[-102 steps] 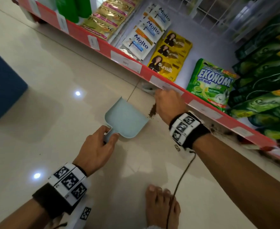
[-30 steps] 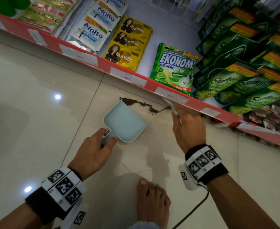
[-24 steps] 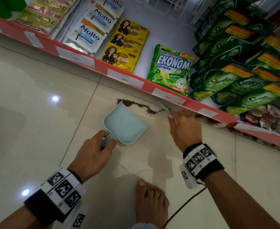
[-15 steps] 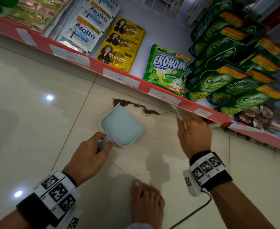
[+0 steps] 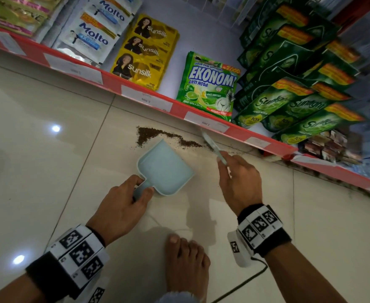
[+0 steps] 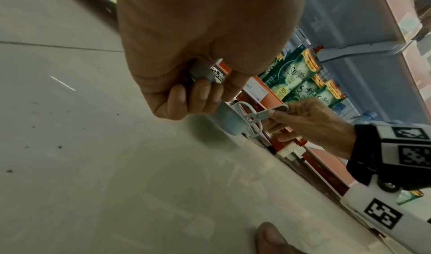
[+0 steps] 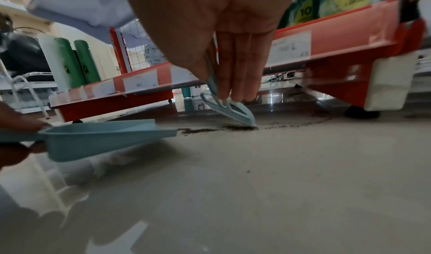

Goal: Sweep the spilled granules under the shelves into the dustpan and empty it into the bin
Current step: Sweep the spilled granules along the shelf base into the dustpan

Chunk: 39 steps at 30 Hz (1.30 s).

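Sweeping step, mid-stroke, judged from layout. Near first: bare foot (image 5: 185,261) planted on floor (image 5: 37,182), just behind both hands. Left hand (image 5: 119,212) low, knuckles up, grip curled tight round dustpan handle, thumb on one side and fingers wrapped under per left wrist view. Dustpan (image 5: 165,169) flat on floor, open lip aimed at shelf; pan looks empty. Right hand (image 5: 239,184) just right of pan, wrist raised, grip pinched on thin handle of small brush (image 7: 229,108), fingers extended along it and pointing down-forward. Brush head touching floor at right end of granules (image 5: 158,136), right under red shelf edge (image 5: 201,114).

Granules: dark line running from brush leftward to denser heap just beyond pan's far left corner; thin scatter trailing further right under shelf. None visibly in pan.

Doing it well, as judgement: keep pan lip pressed flush to tile so grains do not slide beneath; drag brush in short low strokes toward lip, not flicks, since fine grains scatter on glossy tile. Turn or shift pan toward heap, since lip sits beside it, not facing squarely. Reach under shelf for trailing scatter before lifting.

Far: Sunsilk, Ekonomi and Sunlight packs on shelf, untouched. Bin not in view.
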{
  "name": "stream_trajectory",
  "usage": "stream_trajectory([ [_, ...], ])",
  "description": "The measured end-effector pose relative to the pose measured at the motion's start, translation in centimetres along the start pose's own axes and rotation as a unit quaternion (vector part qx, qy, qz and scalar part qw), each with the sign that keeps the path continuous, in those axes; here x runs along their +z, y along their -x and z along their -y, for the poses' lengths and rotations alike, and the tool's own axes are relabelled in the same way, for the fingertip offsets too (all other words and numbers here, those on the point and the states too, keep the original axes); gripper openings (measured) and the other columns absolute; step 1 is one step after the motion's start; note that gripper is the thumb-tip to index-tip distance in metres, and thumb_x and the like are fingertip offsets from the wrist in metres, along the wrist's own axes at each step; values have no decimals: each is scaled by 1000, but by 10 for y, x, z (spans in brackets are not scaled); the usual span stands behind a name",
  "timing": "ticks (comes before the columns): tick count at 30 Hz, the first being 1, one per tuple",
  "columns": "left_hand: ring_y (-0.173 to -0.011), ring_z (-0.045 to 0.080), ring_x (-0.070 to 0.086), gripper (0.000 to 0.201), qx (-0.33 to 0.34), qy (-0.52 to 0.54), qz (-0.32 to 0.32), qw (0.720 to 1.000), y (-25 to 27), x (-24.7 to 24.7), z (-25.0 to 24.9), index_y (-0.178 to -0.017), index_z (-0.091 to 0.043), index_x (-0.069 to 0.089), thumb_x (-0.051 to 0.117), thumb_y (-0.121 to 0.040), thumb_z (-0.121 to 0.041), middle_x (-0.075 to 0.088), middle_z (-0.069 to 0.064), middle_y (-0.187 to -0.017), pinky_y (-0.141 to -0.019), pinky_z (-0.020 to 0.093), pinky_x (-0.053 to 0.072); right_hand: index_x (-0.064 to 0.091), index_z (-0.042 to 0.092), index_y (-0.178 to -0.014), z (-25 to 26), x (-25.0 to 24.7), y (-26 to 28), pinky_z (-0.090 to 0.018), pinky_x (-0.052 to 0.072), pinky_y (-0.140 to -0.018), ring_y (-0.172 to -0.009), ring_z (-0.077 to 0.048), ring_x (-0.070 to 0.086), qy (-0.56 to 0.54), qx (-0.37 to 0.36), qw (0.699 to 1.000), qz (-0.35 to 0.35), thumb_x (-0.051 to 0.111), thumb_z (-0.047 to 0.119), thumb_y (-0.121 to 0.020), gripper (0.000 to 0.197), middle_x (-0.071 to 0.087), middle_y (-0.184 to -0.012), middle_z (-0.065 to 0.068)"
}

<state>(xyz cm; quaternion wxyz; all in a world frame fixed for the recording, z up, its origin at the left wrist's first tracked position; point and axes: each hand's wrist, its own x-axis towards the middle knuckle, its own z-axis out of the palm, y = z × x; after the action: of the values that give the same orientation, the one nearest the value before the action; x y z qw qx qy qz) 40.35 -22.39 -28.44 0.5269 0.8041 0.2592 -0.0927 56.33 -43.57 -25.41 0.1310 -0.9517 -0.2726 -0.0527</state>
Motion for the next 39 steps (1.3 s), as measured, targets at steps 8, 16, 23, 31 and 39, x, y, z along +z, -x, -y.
stream_trajectory([
  [8,-54,11,54,16,31,2,22,999,-15,15,-17,-93,-19,54,55,-95,-35,58,-2,-60,-52,26,40,66,11,-119,-67,-23,-13,-44,53,-64,-77,-43,67,120,76,990,0,52,15,-98,25,70,-94,-21],
  [16,-64,20,59,21,56,-5,48,997,-32,35,-44,-99,-18,57,55,-94,-38,61,1,-67,-63,34,48,63,8,-116,-49,2,1,-44,54,-70,-82,-41,67,69,60,991,102,49,15,-96,25,70,-102,-20],
  [23,-62,16,58,22,57,-18,44,997,-30,37,-40,-95,-17,57,55,-93,-38,60,-2,-65,-56,29,42,63,11,-123,-40,-10,-5,-38,50,-57,-72,-38,65,82,34,996,-1,54,10,-93,31,69,-98,-16],
  [31,-67,22,56,21,44,-15,43,998,-32,36,-43,-96,-17,55,53,-93,-38,59,-1,-67,-63,33,41,57,19,-130,-76,0,-22,-44,52,-71,-86,-42,66,139,132,978,86,47,11,-97,35,69,-100,-20],
  [39,-72,22,59,21,27,-17,43,999,-29,35,-38,-97,-18,55,53,-94,-39,62,1,-69,-64,33,40,60,4,-128,-37,-8,8,-41,54,-59,-68,-37,64,10,-3,1000,22,51,9,-97,33,69,-89,-20],
])
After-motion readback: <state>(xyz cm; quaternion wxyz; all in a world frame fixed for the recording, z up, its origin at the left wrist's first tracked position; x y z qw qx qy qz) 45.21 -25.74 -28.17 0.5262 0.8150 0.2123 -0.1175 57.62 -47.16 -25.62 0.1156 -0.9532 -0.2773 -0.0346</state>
